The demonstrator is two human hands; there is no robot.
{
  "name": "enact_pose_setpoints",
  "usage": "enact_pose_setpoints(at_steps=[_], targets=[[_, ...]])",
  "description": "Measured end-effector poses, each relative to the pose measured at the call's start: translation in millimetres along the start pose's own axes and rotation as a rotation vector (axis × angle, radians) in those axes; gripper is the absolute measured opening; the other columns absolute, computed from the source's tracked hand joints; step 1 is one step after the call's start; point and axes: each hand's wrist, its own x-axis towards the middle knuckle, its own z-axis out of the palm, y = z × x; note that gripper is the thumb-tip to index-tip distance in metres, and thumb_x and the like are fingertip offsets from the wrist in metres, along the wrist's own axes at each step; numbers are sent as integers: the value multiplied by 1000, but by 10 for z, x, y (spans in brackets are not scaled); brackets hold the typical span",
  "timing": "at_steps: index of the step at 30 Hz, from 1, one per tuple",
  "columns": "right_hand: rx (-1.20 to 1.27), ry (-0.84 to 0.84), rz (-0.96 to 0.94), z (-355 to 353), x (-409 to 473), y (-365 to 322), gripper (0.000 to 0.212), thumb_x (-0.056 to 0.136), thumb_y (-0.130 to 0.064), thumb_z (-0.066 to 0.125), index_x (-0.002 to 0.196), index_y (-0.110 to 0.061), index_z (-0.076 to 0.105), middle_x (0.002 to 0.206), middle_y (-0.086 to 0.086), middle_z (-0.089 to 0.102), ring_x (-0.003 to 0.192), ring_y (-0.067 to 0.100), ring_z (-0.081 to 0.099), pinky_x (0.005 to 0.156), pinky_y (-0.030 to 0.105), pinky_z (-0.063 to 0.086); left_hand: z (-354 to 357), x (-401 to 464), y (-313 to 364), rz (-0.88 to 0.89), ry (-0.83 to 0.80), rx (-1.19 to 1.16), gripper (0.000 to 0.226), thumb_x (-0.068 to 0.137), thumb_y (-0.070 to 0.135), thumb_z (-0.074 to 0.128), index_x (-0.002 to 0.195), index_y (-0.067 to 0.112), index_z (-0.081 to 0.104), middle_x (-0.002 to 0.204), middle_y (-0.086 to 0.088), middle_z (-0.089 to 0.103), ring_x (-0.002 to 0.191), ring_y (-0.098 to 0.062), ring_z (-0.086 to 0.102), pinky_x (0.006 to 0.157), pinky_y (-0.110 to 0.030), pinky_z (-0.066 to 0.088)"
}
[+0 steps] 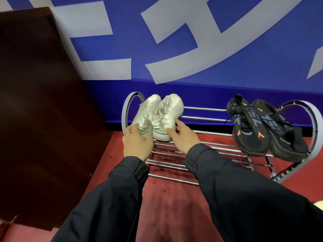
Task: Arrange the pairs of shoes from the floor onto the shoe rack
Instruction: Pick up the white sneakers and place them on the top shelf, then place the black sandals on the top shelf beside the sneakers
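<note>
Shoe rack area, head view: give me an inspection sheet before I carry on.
Surface: metal-bar shoe rack on a red floor.
Job's things: white shoes at the rack's left end, heels toward the camera; black shoes at the right end.
Clutter: nothing seen.
Grips: left hand on the left white shoe's heel; right hand on the right one's heel; fingers wrapped loosely.
Cables: nothing seen.
Surroundings: blue wall with white shapes; dark wooden cabinet on the left.

Large grey lettering on black sneakers (267, 127), too distorted to read
</note>
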Motion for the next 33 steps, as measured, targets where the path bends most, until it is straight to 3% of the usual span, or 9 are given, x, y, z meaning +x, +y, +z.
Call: enact_pose_setpoints(at_steps=[5, 11, 14, 17, 22, 25, 27, 30, 33], targets=[[-283, 67, -97, -310, -202, -44, 53, 93, -40, 54, 144, -27, 46, 140, 2, 54, 118, 23, 58, 97, 41, 49, -98, -225, 369, 157, 218, 29, 59, 86, 25, 63, 142, 13, 49, 144, -16, 47, 133, -38, 39, 106, -38, 28], [-860, 326, -104, -1082, -565, 200, 48, 92, -36, 52, 137, -19, 52, 141, 9, 52, 132, 32, 45, 104, 45, 40, 68, -576, 983, 367, 17, -196, 49, 87, 13, 60, 135, 14, 54, 141, -11, 45, 131, -28, 44, 107, -29, 31], [-1057, 141, 166, -1427, -727, 518, 70, 88, -41, 59, 149, -19, 33, 153, 20, 35, 143, 40, 31, 111, 50, 32, 250, -770, 1168, 467, -115, -241, 47, 87, 13, 59, 134, 15, 54, 138, -7, 44, 125, -26, 50, 106, -34, 42], [-1061, -27, 216, -1569, -837, 663, 74, 88, -21, 62, 151, -20, 24, 137, 19, 51, 127, 41, 50, 82, 44, 44, 421, -869, 1299, 468, -203, -288, 48, 87, 15, 54, 135, 18, 54, 138, -3, 41, 122, -24, 53, 100, -45, 50], [-1188, 471, -161, -1817, -971, 417, 25, 82, -8, 64, 106, -15, 66, 96, 9, 69, 91, 37, 64, 69, 40, 43, 633, -959, 1467, 449, -335, -304, 38, 97, 11, 51, 134, 13, 56, 135, -8, 46, 122, -24, 52, 98, -30, 42], [-1026, 835, -363, -2099, -1109, 419, 20, 73, -3, 65, 89, -14, 70, 108, 11, 62, 105, 36, 53, 86, 48, 48, 650, -881, 1565, 22, -481, -587, 36, 99, 46, 47, 120, 20, 58, 116, -1, 59, 114, -28, 59, 105, -43, 47], [-733, 900, -365, -2214, -1261, 438, 23, 75, -2, 54, 88, -15, 68, 130, 8, 53, 119, 30, 46, 85, 38, 46, 643, -829, 1575, -299, -564, -831, 59, 99, 64, 37, 139, 21, 47, 123, -3, 56, 110, -31, 61, 97, -52, 54], [-309, 912, -425, -2345, -1367, 468, 33, 73, 7, 41, 81, -11, 68, 141, 7, 43, 117, 2, 45, 94, 21, 40, 581, -873, 1533, -447, -662, -1031, 69, 95, 73, 38, 146, 27, 38, 123, -10, 59, 107, -34, 65, 87, -50, 57], [-69, 921, -371, -2495, -1352, 504, 43, 70, 17, 34, 79, -8, 68, 142, 4, 43, 121, -19, 37, 102, 8, 31, 588, -875, 1487, -478, -761, -1037, 55, 93, 71, 45, 127, 27, 51, 95, -5, 63, 73, -19, 58, 58, -28, 42]])
